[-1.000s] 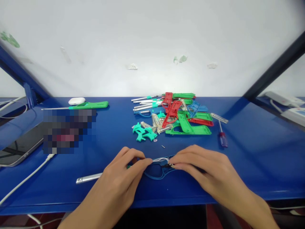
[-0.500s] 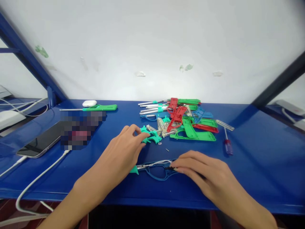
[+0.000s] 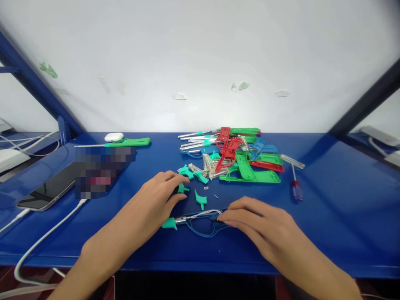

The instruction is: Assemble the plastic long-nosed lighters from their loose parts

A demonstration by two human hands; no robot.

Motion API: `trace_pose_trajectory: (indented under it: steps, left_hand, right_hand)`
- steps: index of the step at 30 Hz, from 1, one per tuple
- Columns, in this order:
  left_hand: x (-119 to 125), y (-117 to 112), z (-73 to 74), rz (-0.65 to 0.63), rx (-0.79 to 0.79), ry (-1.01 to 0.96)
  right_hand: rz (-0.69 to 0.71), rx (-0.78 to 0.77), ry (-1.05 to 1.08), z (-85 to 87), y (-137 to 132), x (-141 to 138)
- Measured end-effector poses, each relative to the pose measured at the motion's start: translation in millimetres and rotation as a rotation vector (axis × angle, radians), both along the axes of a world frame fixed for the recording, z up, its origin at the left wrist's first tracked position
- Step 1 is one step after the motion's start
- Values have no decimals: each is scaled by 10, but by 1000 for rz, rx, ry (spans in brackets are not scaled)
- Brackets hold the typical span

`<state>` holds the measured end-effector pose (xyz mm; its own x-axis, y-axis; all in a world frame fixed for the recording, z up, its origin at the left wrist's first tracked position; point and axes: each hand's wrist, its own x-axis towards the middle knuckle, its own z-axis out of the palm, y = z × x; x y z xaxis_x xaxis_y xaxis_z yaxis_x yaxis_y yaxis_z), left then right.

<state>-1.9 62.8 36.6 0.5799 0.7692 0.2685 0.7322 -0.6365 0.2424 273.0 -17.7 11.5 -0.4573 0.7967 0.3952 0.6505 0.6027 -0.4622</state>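
My right hand (image 3: 262, 218) pinches the right end of a blue lighter half-shell (image 3: 204, 235), which lies flat near the table's front. White wires (image 3: 203, 213) and a metal tube (image 3: 180, 219) sit in that shell, with a teal collar (image 3: 169, 223) at its left end; a small black part shows by my right fingertips. My left hand (image 3: 161, 193) hovers over several teal triggers, thumb and fingers apart. One teal trigger (image 3: 183, 188) shows between them, apparently not gripped. Another teal trigger (image 3: 201, 199) lies alone just above the blue shell.
Behind are red half-shells (image 3: 229, 154), green half-shells (image 3: 262, 176), clear fuel tanks (image 3: 206, 163) and metal tubes (image 3: 196, 143). A screwdriver (image 3: 296, 189) lies right. Left are a phone (image 3: 50, 187), a white cable (image 3: 40, 237), a white case (image 3: 114, 136) and a green lighter (image 3: 134, 142).
The clump of teal triggers has been spread apart, and one now lies alone nearer the blue shell. My left hand's fingers have opened slightly. My right hand stays on the shell.
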Motion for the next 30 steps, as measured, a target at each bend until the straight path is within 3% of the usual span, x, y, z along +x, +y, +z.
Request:
trace_pose_trajectory:
  steps: [8, 15, 20, 30]
  left_hand:
    - [-7, -22, 107, 5, 8, -80]
    - [104, -155, 225, -129, -257, -312]
    - [149, -178, 215, -73, -391, -360]
    - [172, -209, 166, -119, -239, -289]
  right_hand:
    - [19, -47, -10, -13, -7, 13]
    - [11, -48, -19, -12, -3, 16]
    - [15, -57, -25, 15, -8, 9]
    - [13, -85, -14, -4, -7, 16]
